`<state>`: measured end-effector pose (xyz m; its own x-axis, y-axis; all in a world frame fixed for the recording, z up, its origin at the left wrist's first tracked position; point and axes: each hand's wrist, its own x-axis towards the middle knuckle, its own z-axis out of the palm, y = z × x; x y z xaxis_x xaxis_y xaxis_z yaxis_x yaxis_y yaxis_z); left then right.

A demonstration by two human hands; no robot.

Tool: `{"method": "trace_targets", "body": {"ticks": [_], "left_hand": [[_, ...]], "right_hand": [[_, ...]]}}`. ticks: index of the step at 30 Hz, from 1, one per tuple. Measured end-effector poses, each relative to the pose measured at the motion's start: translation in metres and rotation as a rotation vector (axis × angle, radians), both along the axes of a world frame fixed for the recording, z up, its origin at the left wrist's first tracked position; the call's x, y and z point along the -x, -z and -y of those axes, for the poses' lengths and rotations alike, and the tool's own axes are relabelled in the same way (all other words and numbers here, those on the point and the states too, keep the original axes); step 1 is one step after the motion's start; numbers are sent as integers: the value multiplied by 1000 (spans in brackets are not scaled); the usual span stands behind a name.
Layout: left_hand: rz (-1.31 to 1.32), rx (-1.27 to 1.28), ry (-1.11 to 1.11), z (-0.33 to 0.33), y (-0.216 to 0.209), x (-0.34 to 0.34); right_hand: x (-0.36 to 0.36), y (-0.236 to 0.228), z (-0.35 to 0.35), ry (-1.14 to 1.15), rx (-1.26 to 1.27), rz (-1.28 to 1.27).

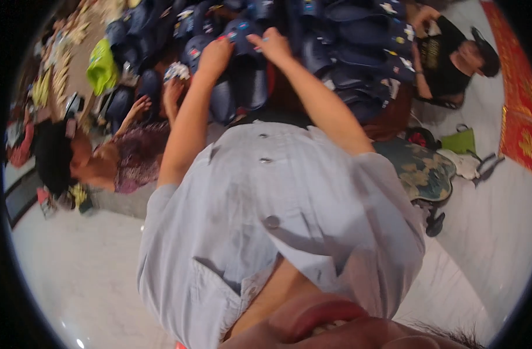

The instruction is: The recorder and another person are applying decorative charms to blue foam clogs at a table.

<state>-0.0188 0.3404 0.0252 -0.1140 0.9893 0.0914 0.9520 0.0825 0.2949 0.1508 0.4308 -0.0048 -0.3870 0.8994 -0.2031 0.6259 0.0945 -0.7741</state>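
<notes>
A dark blue clog (247, 75) lies in front of me, its toe pointing away, with small coloured charms on its upper. My left hand (215, 56) closes on the left side of the toe, its fingertips by a small red piece. On the other side my right hand (271, 47) grips the toe, thumb laid toward the charms; the undersides of my fingers are hidden. Another dark blue clog (222, 100) sits just left of it, partly behind my left forearm.
Rows of dark blue clogs (359, 49) cover the table. A lime green clog (102, 67) lies at the left. One person (139, 148) at the left handles pale decorations (177, 71); another person (449, 58) sits at the right. A camouflage-patterned seat (420, 171) stands near my right side.
</notes>
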Motion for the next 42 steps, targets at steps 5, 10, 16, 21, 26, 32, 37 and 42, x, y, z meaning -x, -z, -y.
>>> {"method": "trace_targets", "body": {"ticks": [5, 10, 16, 21, 26, 32, 37, 42], "left_hand": [[-30, -38, 30, 3, 9, 3], [46, -88, -40, 2, 4, -14], [102, -150, -204, 12, -4, -29], [168, -212, -272, 18, -7, -32], [262, -109, -382, 19, -15, -29], [233, -81, -257, 7, -3, -16], [181, -68, -160, 10, -3, -20], [55, -10, -166, 9, -5, -24]], "right_hand": [[8, -20, 21, -63, -194, 118], [-1, -9, 11, -89, -210, 134], [0, -8, 14, -2, -109, 68], [-2, 1, 21, 24, -111, -62], [-9, -17, 27, -188, -301, 9], [-12, -3, 16, -197, -328, -51], [-18, 9, 15, -113, -184, -387], [-16, 8, 23, -152, -287, -314]]}}
